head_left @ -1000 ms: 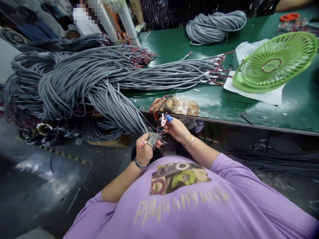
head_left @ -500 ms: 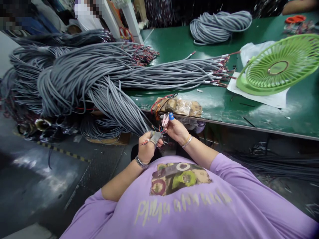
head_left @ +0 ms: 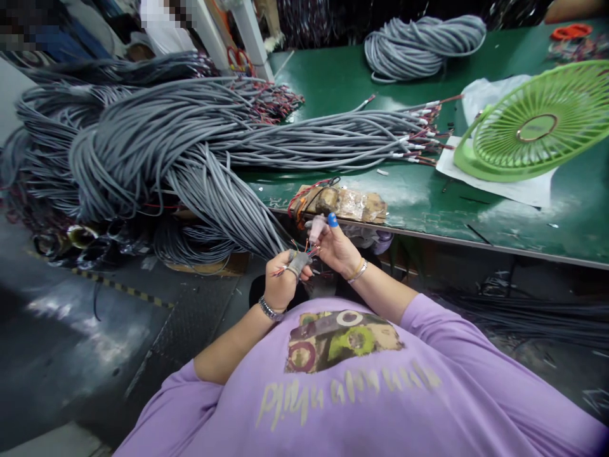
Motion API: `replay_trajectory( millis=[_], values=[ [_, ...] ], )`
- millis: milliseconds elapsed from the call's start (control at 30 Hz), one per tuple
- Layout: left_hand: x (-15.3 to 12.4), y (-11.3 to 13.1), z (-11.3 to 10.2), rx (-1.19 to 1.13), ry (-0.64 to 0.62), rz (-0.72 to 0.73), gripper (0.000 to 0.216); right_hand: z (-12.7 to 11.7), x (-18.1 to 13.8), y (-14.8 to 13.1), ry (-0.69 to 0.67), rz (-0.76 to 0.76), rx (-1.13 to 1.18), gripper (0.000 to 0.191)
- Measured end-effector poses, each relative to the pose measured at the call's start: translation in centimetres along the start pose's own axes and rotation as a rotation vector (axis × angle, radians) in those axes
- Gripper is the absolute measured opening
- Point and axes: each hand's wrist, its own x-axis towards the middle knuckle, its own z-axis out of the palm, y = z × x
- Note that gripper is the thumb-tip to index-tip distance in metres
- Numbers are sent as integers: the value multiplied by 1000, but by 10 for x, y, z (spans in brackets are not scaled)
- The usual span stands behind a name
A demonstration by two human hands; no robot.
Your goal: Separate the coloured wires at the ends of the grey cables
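My left hand is closed round the end of a grey cable whose thin coloured wires fan out above the fist. My right hand, with blue tape on one fingertip, pinches those coloured wire ends just right of the left hand. Both hands hover in front of my chest, below the front edge of the green table. The held cable runs up and left into a thick bundle of grey cables draped over the table's left end.
A taped wooden block with red wires sits on the table edge above my hands. A green fan lies on white paper at right. A coiled grey cable rests at the back. A person stands far left.
My right hand's fingers have shifted slightly on the wire ends; the view drifted a little. The left hand keeps its hold.
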Motion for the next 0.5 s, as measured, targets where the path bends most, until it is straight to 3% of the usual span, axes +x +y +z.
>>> replay_trajectory(
  millis=[200, 367, 500],
  values=[
    [-6, 1, -9, -27, -33, -1, 27, -2, 0, -7, -25, 35, -9, 47],
    [2, 10, -16, -139, -174, -84, 31, -7, 4, -5, -72, -54, -47, 31],
    [14, 16, -18, -217, -300, -188, 32, -11, 12, 3, -50, -109, -60, 43]
  ],
)
